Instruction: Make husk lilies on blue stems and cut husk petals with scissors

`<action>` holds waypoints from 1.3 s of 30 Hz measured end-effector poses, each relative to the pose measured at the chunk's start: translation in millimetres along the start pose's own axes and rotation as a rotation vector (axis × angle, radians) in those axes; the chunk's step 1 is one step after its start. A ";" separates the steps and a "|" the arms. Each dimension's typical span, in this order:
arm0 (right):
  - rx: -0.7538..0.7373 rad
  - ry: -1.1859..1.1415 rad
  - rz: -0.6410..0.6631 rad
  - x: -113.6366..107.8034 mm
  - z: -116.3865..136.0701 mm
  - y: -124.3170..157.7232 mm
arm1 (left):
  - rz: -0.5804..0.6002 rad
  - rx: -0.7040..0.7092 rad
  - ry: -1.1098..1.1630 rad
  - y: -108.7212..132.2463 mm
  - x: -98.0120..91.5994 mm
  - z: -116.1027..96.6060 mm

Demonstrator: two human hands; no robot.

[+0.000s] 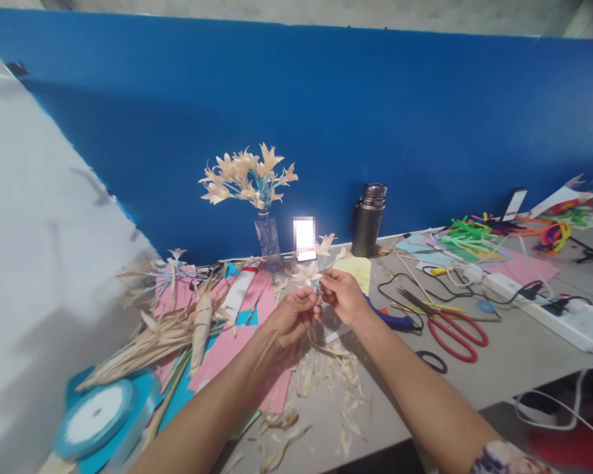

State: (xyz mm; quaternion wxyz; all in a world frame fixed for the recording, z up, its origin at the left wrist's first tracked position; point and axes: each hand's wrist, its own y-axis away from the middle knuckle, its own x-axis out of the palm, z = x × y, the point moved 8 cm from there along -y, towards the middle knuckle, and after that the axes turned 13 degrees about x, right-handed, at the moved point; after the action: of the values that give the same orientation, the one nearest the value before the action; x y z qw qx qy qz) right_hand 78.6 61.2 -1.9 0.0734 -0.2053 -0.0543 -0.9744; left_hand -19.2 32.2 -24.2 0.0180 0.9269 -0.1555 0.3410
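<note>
Both hands meet in the middle of the head view around a spray of cream corn-husk flowers (307,272) with a pale blue stem. My left hand (294,316) pinches the stem low down, fingers curled. Close beside it, my right hand (344,296) is closed with its fingertips at the stem just under the blooms. The fingers hide much of the stem. Below the hands lie husk scraps (338,368). Behind them, a clear vase (267,237) holds a bunch of similar flowers (250,174). A bright, blurred-out screen (305,237) stands beside the vase.
Dried husks (153,345) and pink paper (247,349) lie left, near a blue ribbon roll (96,418). To the right are red-handled scissors (457,336), blue-handled pliers (393,319), a power strip (543,309) and cables. A dark flask (368,224) stands against the blue partition (296,99).
</note>
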 end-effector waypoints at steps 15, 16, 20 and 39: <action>-0.151 0.216 -0.223 -14.1 9.5 4.0 | -0.149 0.288 -0.582 6.4 -2.5 -21.3; -0.160 0.227 -0.232 -14.1 10.4 4.7 | -0.148 0.322 -0.638 6.9 -0.9 -24.2; -0.170 0.252 -0.255 -13.5 13.0 7.9 | -0.133 0.399 -0.777 8.4 1.6 -29.1; -0.148 0.163 -0.164 -8.4 10.5 6.6 | -0.327 0.460 -0.609 17.8 -2.9 -42.1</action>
State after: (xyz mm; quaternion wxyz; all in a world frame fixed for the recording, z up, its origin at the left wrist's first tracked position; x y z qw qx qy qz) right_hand 91.5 57.2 4.7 -0.0177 -0.1254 0.0074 -0.9919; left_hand -53.1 21.9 4.9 -0.1826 0.9778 0.0759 0.0695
